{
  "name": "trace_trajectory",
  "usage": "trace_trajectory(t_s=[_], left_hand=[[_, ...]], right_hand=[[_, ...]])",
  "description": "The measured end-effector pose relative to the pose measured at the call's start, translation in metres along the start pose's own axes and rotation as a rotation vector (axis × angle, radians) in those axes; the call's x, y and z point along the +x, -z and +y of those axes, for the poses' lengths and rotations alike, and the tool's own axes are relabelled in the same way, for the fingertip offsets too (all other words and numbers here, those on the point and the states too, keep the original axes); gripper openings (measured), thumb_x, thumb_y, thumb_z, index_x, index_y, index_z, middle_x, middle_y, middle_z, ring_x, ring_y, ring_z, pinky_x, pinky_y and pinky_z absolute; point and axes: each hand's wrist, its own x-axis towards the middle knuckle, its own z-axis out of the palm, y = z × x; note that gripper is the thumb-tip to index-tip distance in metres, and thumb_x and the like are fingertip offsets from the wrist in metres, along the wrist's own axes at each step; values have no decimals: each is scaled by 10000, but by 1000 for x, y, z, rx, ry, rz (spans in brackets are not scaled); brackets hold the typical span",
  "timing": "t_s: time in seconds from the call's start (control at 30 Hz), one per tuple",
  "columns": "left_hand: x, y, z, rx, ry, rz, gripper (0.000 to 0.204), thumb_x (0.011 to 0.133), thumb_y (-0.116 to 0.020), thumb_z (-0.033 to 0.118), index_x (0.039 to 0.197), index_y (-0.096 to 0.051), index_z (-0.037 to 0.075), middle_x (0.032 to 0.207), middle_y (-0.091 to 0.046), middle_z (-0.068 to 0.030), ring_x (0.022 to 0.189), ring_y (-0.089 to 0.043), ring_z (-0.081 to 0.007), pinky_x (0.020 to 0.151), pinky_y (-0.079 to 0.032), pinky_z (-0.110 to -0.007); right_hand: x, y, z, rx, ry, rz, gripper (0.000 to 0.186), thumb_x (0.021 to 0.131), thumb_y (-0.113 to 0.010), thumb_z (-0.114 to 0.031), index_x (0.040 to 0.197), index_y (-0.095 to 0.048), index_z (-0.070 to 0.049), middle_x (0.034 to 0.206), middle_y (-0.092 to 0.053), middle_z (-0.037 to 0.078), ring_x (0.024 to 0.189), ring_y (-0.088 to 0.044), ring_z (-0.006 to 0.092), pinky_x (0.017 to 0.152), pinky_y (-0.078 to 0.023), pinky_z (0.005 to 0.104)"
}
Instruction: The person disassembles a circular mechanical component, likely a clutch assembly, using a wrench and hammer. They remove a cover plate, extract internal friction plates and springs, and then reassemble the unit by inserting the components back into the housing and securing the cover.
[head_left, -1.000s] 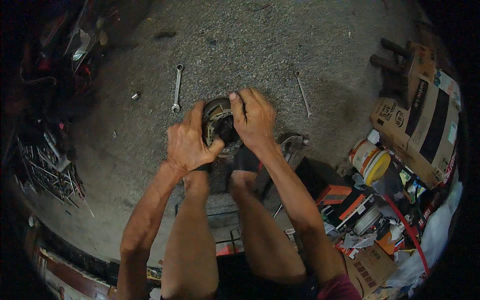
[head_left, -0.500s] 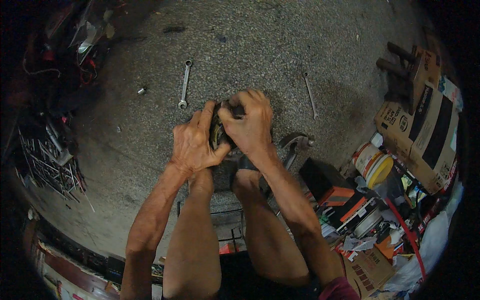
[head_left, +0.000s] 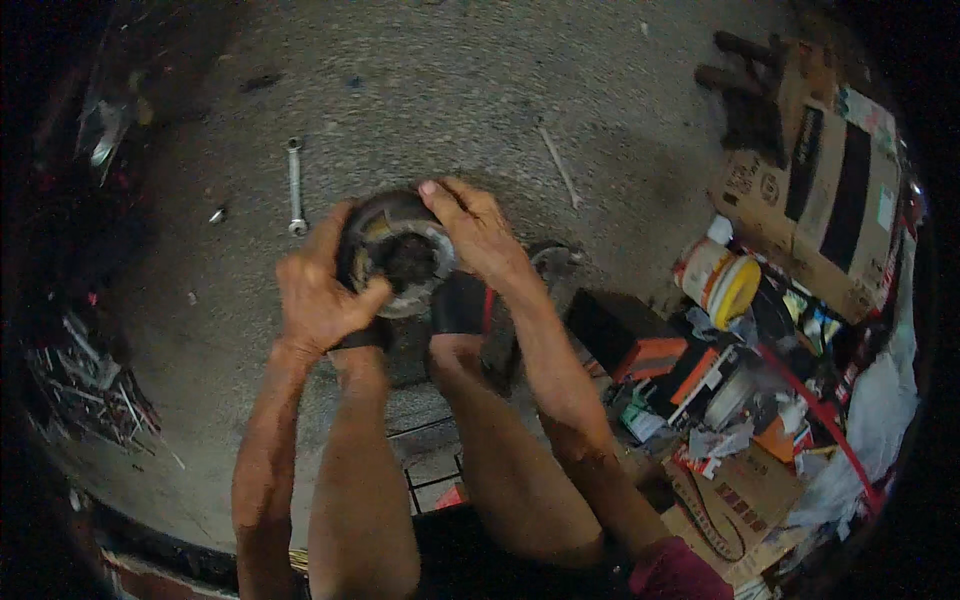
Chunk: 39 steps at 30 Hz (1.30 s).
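Both hands hold a round, dark, drum-like part (head_left: 398, 215) between my knees and the floor, its grey metal ring and dark hollow middle facing up. My left hand (head_left: 320, 295) grips the left rim, with the thumb across the near side of the ring. The upper right edge is held by my right hand (head_left: 478, 228), its thumb lying on top. Beyond my left hand a combination wrench (head_left: 296, 190) lies on the floor. A second, thinner wrench (head_left: 558, 166) lies past my right hand. Near my right forearm is a hammer head (head_left: 555, 256), partly hidden.
On the right stand cardboard boxes (head_left: 810, 190), a white and yellow bucket (head_left: 722, 285) and black-orange boxes (head_left: 625, 338), with a red hose (head_left: 820, 425) among clutter. A heap of metal tools (head_left: 85, 385) lies left. A small shiny metal piece (head_left: 218, 215) sits on the floor.
The drum-like part has turned from edge-on to showing its ringed face. My hands have spread apart around it and moved left in the picture; the whole view has shifted.
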Motion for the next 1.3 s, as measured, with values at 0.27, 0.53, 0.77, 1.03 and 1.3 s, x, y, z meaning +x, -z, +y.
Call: trace_trajectory(t_s=[0.27,0.53,0.77,1.03,1.3], left_hand=[[68,5,-10,-68,134,-181,679,709,-723,236,1290,-555,-73,1148,-650,-287,1096,-647,-368,955,-486,-400],[30,-7,-33,196,51,72,678,778,-739,343,1296,-552,-54,1237,-578,-258,1139,-546,-436,972,-437,-471],[12,-22,-13,168,373,200,698,763,-760,376,1257,-562,-75,1117,-553,-266,1077,-537,-417,927,-439,-480],[22,-33,6,32,67,238,595,639,-787,164,1156,-583,-49,1054,-536,-189,1021,-533,-352,884,-465,-435],[2,-17,29,-40,56,166,537,581,-717,85,1087,-569,-19,1015,-518,-166,987,-518,-342,840,-459,-419]], right_hand=[[-54,99,57,-264,-81,443,360,923,-634,-325,943,-681,32,849,-691,131,742,-642,189,704,-529,353],[-155,37,144,-1182,-339,-254,200,782,-681,-228,850,-697,-40,796,-687,222,778,-696,378,658,-545,480],[-174,7,220,-1037,-355,-243,590,788,-709,-205,1318,-516,-31,1069,-653,175,972,-633,377,826,-467,512],[-209,9,267,-1144,131,39,549,817,-675,-246,1303,-551,-23,1080,-626,162,956,-599,336,856,-456,495],[-195,20,208,-1007,-216,-169,355,898,-581,-301,1101,-609,-11,981,-672,194,900,-642,377,783,-489,496]])
